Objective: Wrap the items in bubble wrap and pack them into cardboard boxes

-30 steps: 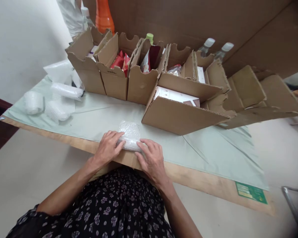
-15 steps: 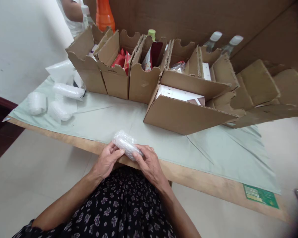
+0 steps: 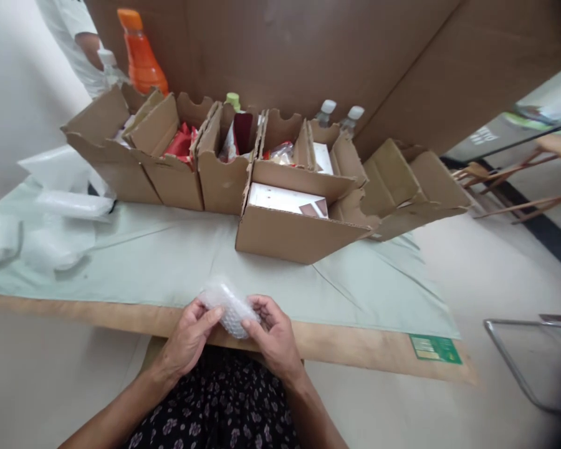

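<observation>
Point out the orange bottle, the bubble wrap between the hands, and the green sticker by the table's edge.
Orange bottle (image 3: 146, 67), head view: on its body.
Bubble wrap (image 3: 232, 310), head view: on its middle.
Green sticker (image 3: 436, 349), head view: near its centre.

Open lane over cloth (image 3: 168, 265), between bubble-wrapped packet (image 3: 231, 308) near and cardboard boxes (image 3: 290, 236) far; left end obstructed (white bundles (image 3: 58, 243) crowd there).

Both forearms (image 3: 124, 402) forward, fingers (image 3: 195, 309) curled, thumbs (image 3: 254, 330) inward.
</observation>
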